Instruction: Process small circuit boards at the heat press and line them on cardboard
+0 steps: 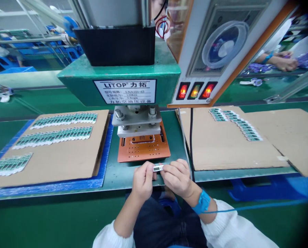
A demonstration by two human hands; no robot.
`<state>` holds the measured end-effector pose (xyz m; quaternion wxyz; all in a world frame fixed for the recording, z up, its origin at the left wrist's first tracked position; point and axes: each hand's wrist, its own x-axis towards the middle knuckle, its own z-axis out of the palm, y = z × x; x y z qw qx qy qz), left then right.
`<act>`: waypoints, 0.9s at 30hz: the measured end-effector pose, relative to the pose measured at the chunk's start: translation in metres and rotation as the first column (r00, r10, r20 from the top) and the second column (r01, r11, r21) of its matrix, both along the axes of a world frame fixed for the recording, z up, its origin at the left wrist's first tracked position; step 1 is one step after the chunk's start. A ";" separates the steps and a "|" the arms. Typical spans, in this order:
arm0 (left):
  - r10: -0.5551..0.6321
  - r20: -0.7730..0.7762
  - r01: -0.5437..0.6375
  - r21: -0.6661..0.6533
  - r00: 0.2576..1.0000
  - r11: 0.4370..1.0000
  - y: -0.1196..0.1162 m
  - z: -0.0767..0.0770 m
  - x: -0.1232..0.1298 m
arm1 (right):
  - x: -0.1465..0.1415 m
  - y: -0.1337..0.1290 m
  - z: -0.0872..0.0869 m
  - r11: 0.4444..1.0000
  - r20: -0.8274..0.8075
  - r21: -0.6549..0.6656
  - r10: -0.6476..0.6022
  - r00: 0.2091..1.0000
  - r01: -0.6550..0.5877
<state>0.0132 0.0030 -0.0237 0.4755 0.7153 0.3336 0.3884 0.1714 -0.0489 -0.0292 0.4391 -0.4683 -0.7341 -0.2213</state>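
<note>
Between my two hands is a small white, thermometer-like piece (158, 168) with a dark display window and a round mark near one end. My left hand (143, 179) pinches its left end, and the fingers of my right hand (178, 177) close on its right end. Both hands are just in front of the orange perforated base plate (133, 155) of a green press (78, 81). Above that plate hangs the metal press head (138, 129), with a gap between them. My fingers cover both ends of the piece.
On the left, a cardboard sheet (73, 162) bears rows of green circuit boards (58, 135). A right-hand cardboard sheet (216, 148) carries more boards (247, 129). A black cable (191, 144) hangs beside the press. A blue cord (257, 206) runs from my right wrist strap. Another person's hands (285, 62) are at upper right.
</note>
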 end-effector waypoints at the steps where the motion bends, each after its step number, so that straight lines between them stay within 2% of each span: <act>1: 0.017 -0.005 -0.017 0.003 1.000 1.000 0.000 0.000 0.000 | 0.000 0.002 -0.001 1.000 -0.043 -0.019 -0.007 0.999 0.006; 4: 0.070 -0.017 -0.070 0.003 0.997 0.998 0.000 0.000 0.001 | -0.002 0.004 -0.002 0.996 -0.299 -0.076 0.013 0.954 -0.037; 7: 0.105 -0.020 -0.105 -0.008 0.994 0.994 -0.001 0.001 0.002 | -0.005 -0.001 -0.002 0.970 -0.612 -0.181 0.018 0.791 -0.162; 8: 0.109 -0.023 -0.110 -0.013 0.994 0.994 -0.001 0.001 0.003 | -0.007 -0.005 -0.002 0.945 -0.686 -0.239 -0.002 0.728 -0.223; 10: 0.112 -0.031 -0.113 -0.021 0.993 0.993 -0.001 0.001 0.003 | -0.012 -0.011 0.000 0.857 -0.786 -0.357 -0.062 0.615 -0.371; 14: 0.085 -0.044 -0.086 -0.027 0.995 0.996 0.000 0.001 0.003 | -0.021 -0.014 0.009 0.649 -0.879 -0.440 -0.171 0.444 -0.621; 18: 0.025 -0.073 -0.026 -0.006 0.997 1.000 0.001 0.002 0.003 | -0.020 -0.006 0.017 0.471 -0.901 -0.433 -0.245 0.358 -0.769; 21: -0.003 -0.099 0.004 0.011 0.995 1.000 0.001 0.002 0.003 | -0.014 -0.001 0.020 0.415 -0.909 -0.401 -0.289 0.299 -0.816; 27: -0.026 -0.097 0.026 0.001 0.995 1.000 0.000 0.002 0.002 | -0.008 -0.001 0.021 0.376 -0.920 -0.364 -0.291 0.264 -0.852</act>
